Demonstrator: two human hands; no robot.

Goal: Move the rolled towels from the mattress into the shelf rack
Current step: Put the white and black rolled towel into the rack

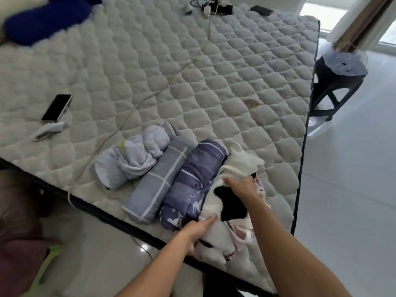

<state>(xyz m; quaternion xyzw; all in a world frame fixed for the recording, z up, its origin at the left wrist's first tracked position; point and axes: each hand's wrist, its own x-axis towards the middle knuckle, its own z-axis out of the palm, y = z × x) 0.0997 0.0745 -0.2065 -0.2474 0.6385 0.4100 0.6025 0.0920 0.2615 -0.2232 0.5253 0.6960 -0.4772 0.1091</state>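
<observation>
Several rolled towels lie side by side near the front edge of the quilted cream mattress [192, 71]. From left to right they are a pale blue loose roll [137, 155], a grey-blue checked roll [158, 183], a purple patterned roll [197, 179] and a white towel with black patches [227, 202]. My left hand [198, 229] grips the near end of the white towel. My right hand [242, 187] presses on its far part, fingers curled into the fabric. The shelf rack is not in view.
A phone [56, 107] and a small white remote [48, 130] lie at the mattress's left. A white cable [150, 95] runs across to chargers [214, 7] at the far edge. A dark stool [338, 82] stands on the tiled floor [353, 179] at the right.
</observation>
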